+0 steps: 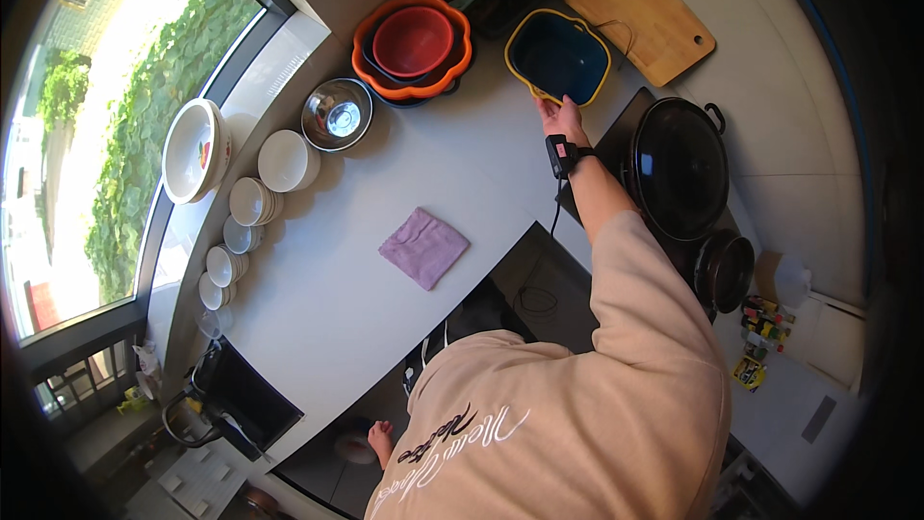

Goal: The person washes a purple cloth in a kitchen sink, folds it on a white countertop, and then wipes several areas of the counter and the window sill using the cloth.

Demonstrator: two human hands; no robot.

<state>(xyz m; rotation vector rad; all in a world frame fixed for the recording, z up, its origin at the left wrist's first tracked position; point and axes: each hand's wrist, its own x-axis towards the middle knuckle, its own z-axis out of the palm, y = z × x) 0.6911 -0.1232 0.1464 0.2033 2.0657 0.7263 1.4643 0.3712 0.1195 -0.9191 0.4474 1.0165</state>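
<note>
At the far side of the counter, my right hand [561, 119] grips the near rim of a dark blue plastic basin [557, 54] with a yellow edge. The thumb laps over the rim, while the fingers are partly hidden beneath it. A black device is strapped to that wrist, its cable hanging down. My left hand [380, 437] hangs low beside my body, away from the counter, its fingers loosely curled; it is too small to tell whether it holds anything. Between me and the window a folded purple cloth [424, 248] lies on the white countertop [325, 289].
Left of the basin sit nested red and orange bowls [413, 42] and a steel bowl [337, 115]. Stacked white bowls [253, 202] line the window side. A wooden cutting board [635, 11] leans behind. To the right, a lidded black pan [680, 170] occupies the stove; a sink [245, 393] lies left.
</note>
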